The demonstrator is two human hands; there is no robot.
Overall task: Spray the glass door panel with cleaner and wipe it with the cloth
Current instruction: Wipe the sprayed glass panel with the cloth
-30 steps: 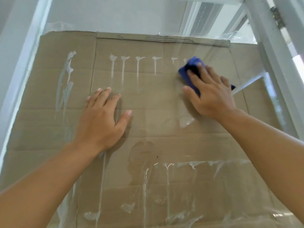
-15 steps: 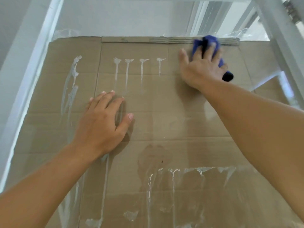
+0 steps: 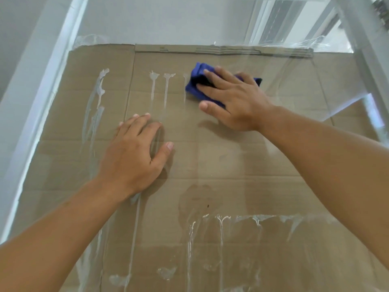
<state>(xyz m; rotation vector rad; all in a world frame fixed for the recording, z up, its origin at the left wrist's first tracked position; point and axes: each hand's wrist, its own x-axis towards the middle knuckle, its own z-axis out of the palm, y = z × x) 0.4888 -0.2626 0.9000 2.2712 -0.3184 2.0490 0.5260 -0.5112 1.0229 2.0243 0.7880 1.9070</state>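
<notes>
Right hand flat fingers press crumpled blue cloth on streaked glass; left hand flat

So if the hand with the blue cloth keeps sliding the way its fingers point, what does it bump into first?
The right hand points up-left, pressing the blue cloth on the glass. It would likely meet the thin cleaner drip at the cloth's left edge first.
</notes>
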